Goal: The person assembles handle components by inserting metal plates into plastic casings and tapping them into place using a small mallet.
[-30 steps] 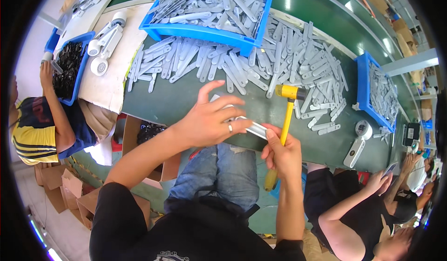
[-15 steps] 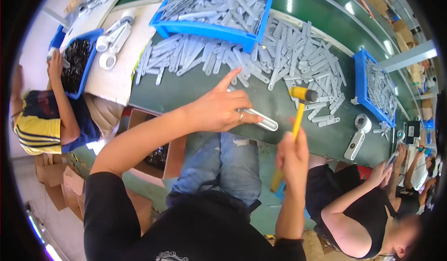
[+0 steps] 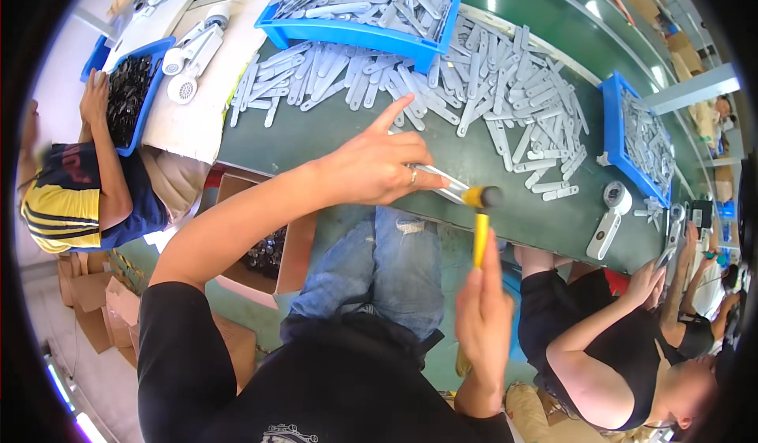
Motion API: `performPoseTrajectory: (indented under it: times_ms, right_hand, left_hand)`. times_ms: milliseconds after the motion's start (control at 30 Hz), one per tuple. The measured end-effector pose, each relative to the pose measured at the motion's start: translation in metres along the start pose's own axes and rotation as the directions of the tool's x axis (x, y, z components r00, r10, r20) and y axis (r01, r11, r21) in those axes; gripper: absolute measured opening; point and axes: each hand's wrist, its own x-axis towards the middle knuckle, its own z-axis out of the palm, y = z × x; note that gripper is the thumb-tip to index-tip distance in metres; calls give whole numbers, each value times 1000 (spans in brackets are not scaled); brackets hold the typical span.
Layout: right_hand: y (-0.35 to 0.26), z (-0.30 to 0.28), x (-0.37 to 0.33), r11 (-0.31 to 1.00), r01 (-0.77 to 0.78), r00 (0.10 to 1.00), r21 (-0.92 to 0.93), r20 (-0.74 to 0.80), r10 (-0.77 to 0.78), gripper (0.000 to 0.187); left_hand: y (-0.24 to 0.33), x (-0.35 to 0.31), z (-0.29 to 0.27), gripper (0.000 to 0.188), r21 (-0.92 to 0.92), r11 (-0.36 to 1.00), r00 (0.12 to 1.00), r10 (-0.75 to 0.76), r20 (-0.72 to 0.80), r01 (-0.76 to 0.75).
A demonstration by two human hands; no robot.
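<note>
My left hand [image 3: 377,167] pins a long, narrow light-grey plastic handle part [image 3: 452,191] to the bench near its front edge. Its thumb and curled fingers are on the part, while the index finger points away from me. In my right hand [image 3: 483,310] is a mallet [image 3: 480,242] with a yellow handle, gripped low on the shaft. The mallet's yellow-and-black head is at the right end of the part; whether the two touch I cannot tell.
A blue bin [image 3: 355,31] of grey parts stands at the back, with a loose heap [image 3: 521,99] around it. Right are another blue bin [image 3: 612,127] and a white handheld fan [image 3: 608,220]. People sit on both sides. An open carton [image 3: 296,265] stands below the bench.
The mallet has come down from above the bench to the part's right end, and my right hand has moved toward me. My left hand still holds the part, slightly farther from me.
</note>
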Motion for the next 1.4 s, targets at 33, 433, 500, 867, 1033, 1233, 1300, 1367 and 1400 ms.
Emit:
performPoseTrajectory:
  times_ms: [33,433,500,867,1033,1233,1300,1367,1400]
  right_hand:
    - [-4,-4,-9,998,-17,999,61,-35,20,62]
    - [-3,-6,-10,994,-110,993,9,50,109,62]
    - [-3,4,-19,998,3,991,65,-133,5,60]
    - [-9,-2,-4,977,-123,991,-176,36,131,60]
    - [8,24,5,953,44,996,-300,-66,-66,60]
    - [-27,9,-22,993,119,984,0,-131,-118,59]
    - [-10,27,3,982,105,992,-158,-54,-114,61]
    - [-7,34,18,933,129,992,-336,31,-126,62]
    - [-22,26,18,961,117,993,-252,20,-116,61]
  left_hand:
    - [2,-2,0,26,-8,1000,1000,-5,-4,4]
    - [5,-6,0,27,-36,999,1000,-22,2,22]
    - [3,-2,-1,28,-30,1000,1000,-3,-2,2]
    - [-2,-4,1,25,-27,999,999,-31,-23,30]
    - [2,-4,-2,34,-94,994,998,-61,24,63]
    - [1,-4,-1,97,-132,963,971,-226,73,234]
    - [4,-1,0,104,-142,958,967,-241,82,251]
    - [1,-4,1,110,-155,947,958,-270,99,283]
    - [-1,-5,5,113,-138,952,961,-265,83,275]
